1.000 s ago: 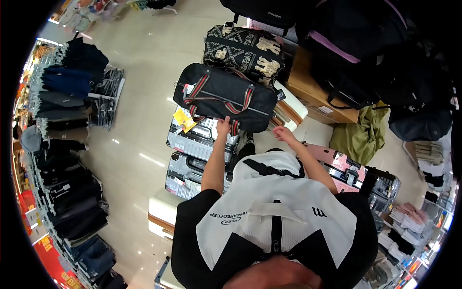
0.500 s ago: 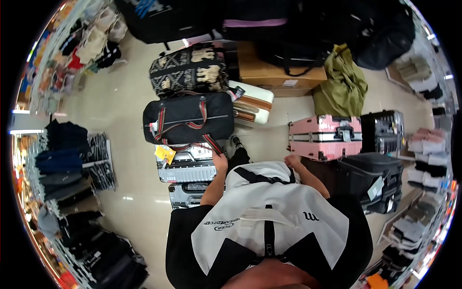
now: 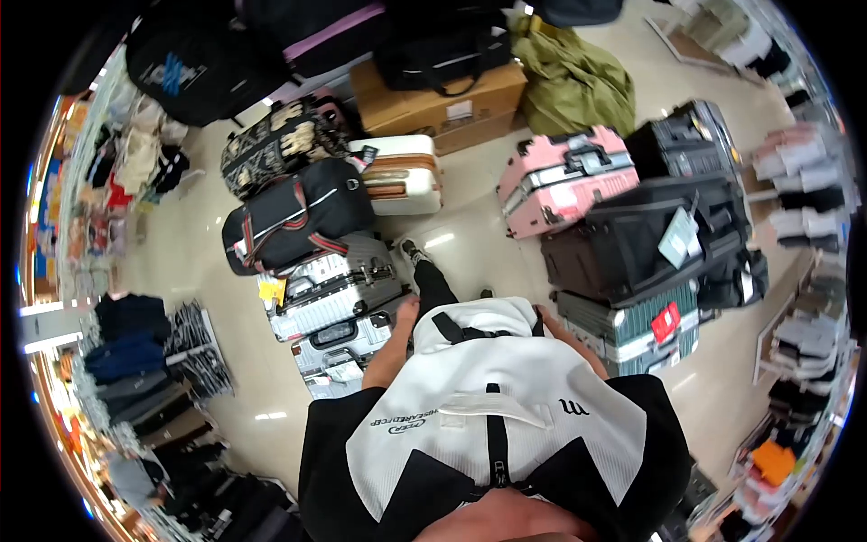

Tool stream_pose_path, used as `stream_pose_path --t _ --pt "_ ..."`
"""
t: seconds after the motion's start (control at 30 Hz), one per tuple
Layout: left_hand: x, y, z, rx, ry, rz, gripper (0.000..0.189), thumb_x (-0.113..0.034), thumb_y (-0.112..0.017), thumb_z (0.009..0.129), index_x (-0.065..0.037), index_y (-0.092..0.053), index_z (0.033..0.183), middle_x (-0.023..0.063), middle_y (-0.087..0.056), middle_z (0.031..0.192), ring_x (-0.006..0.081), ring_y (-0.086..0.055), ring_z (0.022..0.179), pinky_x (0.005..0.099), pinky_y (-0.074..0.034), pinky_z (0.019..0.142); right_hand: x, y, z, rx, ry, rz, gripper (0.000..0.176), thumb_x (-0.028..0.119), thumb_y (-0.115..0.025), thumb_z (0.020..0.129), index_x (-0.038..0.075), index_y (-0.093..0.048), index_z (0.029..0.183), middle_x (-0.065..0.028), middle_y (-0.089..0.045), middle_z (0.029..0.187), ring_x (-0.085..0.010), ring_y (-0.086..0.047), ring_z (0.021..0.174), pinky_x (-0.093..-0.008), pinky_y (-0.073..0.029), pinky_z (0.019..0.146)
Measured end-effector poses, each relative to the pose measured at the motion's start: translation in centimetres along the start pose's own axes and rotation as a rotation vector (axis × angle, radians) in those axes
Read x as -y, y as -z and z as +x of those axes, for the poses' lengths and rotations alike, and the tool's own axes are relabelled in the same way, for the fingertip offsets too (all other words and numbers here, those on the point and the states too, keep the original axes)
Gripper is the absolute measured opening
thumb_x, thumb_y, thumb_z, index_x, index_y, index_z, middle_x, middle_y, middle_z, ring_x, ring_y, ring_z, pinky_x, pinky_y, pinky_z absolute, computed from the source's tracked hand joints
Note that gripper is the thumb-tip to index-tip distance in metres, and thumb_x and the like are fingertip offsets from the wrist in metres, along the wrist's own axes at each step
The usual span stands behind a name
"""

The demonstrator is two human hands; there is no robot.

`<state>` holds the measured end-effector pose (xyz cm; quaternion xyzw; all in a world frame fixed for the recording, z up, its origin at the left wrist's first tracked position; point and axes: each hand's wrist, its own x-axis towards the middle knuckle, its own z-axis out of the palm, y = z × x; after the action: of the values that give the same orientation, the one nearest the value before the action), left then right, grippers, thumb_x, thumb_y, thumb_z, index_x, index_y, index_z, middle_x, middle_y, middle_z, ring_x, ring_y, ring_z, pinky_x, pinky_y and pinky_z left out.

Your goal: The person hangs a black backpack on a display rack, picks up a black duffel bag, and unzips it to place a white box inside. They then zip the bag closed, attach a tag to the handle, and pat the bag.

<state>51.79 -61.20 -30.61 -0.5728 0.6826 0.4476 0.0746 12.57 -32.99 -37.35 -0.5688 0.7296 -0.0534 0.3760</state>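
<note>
My left hand hangs beside my shirt, next to the silver suitcase and a lower grey suitcase; its fingers are too small and blurred to read. A black duffel bag with striped straps rests on the silver suitcase. My right hand is at the shirt's right edge, its fingers mostly hidden, nearest to a dark green suitcase with a red tag. Beyond that are a black soft suitcase and a pink suitcase.
Ahead are a white suitcase, a patterned bag, a cardboard box, an olive cover and black backpacks. Clothes racks line the left; shelves of folded clothes stand at the right.
The view has turned to the right and shifted; the luggage ahead appears farther left, and the green suitcase at the right has come into view. My left hand is now lower, away from the duffel's strap.
</note>
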Motion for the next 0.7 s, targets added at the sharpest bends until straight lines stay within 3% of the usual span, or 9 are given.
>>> stream_pose_path --t 0.03,0.07,0.13,0.17,0.2,0.27,0.37,0.57,0.7 --pt "4.1 -4.3 2.2 -0.017 -0.211 -0.041 0.035 -0.031 -0.049 0.090 -0.017 -0.066 0.117 0.0172 -0.064 0.117 0.0360 -0.058 0.112 0.0422 -0.045 0.096 -0.4 -0.7 -1.1 -0.014 0.000 -0.023 0.022 0.028 -0.058 0.084 0.011 -0.069 0.092 -0.0148 -0.068 0.093 -0.0341 -0.064 0.091 -0.0438 -0.051 0.080" --pt "3.0 -5.5 0.7 -0.113 0.044 -0.220 0.038 -0.037 -0.044 0.092 -0.019 -0.067 0.117 0.0155 -0.064 0.119 0.0329 -0.058 0.114 0.0408 -0.044 0.097 -0.4 -0.8 -2.4 -0.018 -0.019 -0.033 0.022 0.029 -0.058 0.084 0.011 -0.069 0.092 -0.0150 -0.068 0.094 -0.0345 -0.064 0.092 -0.0441 -0.051 0.081" --pt "0.4 -6.1 -1.7 -0.162 0.070 -0.581 0.041 -0.040 -0.043 0.093 -0.016 -0.069 0.116 0.0128 -0.065 0.121 0.0272 -0.059 0.115 0.0363 -0.044 0.099 -1.1 -2.2 -4.1 -0.016 -0.101 0.016 0.024 0.029 -0.057 0.085 0.011 -0.069 0.093 -0.0155 -0.069 0.096 -0.0351 -0.064 0.094 -0.0446 -0.051 0.083" --pt "-0.6 -5.3 -1.0 -0.134 -0.096 -0.083 0.038 -0.035 -0.048 0.094 -0.011 -0.069 0.114 0.0096 -0.068 0.116 0.0214 -0.062 0.108 0.0327 -0.045 0.096 -1.2 -3.0 -5.3 0.024 -0.190 0.102 0.030 0.036 -0.055 0.086 0.013 -0.070 0.098 -0.0148 -0.068 0.104 -0.0344 -0.062 0.101 -0.0438 -0.049 0.087" --pt "-1.5 -5.0 -0.7 -0.069 -0.091 -0.134 0.038 -0.031 -0.049 0.095 -0.006 -0.066 0.117 0.0087 -0.069 0.114 0.0186 -0.063 0.104 0.0305 -0.047 0.093 -1.3 -3.7 -6.5 0.057 -0.283 0.183 0.036 0.042 -0.053 0.087 0.016 -0.071 0.103 -0.0141 -0.067 0.112 -0.0337 -0.061 0.108 -0.0430 -0.048 0.092" --pt "-5.5 -3.4 -2.0 0.067 -0.238 -0.253 0.035 -0.027 -0.047 0.097 -0.007 -0.066 0.117 0.0075 -0.070 0.111 0.0187 -0.064 0.102 0.0314 -0.048 0.092 1.9 -2.6 -10.1 -0.075 -0.627 0.552 0.036 0.032 -0.052 0.086 0.012 -0.070 0.109 -0.0151 -0.068 0.111 -0.0362 -0.062 0.103 -0.0437 -0.049 0.090" --pt "-9.5 -3.0 -2.5 0.260 -0.237 -0.157 0.032 -0.022 -0.045 0.096 -0.008 -0.068 0.113 0.0070 -0.070 0.108 0.0198 -0.064 0.100 0.0313 -0.049 0.089 1.3 -6.2 -12.1 -0.124 -0.757 0.684 0.038 0.030 -0.052 0.085 0.010 -0.068 0.113 -0.0150 -0.066 0.115 -0.0359 -0.062 0.105 -0.0422 -0.048 0.092" --pt "-14.6 -7.6 -0.7 0.597 -0.338 0.137 0.031 -0.020 -0.045 0.096 -0.008 -0.068 0.113 0.0064 -0.070 0.106 0.0191 -0.065 0.097 0.0312 -0.050 0.086 3.5 -11.9 -18.4 -0.356 -0.962 1.010 0.033 0.028 -0.054 0.084 0.008 -0.070 0.106 -0.0161 -0.067 0.108 -0.0342 -0.064 0.099 -0.0398 -0.049 0.088" --pt "-19.9 -14.0 2.1 0.771 -0.656 0.445 0.030 -0.019 -0.045 0.096 -0.009 -0.067 0.113 0.0060 -0.070 0.104 0.0187 -0.065 0.094 0.0311 -0.050 0.084 5.2 -16.3 -22.3 -0.523 -1.044 1.211 0.031 0.027 -0.055 0.083 0.006 -0.070 0.100 -0.0168 -0.068 0.103 -0.0330 -0.065 0.095 -0.0383 -0.050 0.085"
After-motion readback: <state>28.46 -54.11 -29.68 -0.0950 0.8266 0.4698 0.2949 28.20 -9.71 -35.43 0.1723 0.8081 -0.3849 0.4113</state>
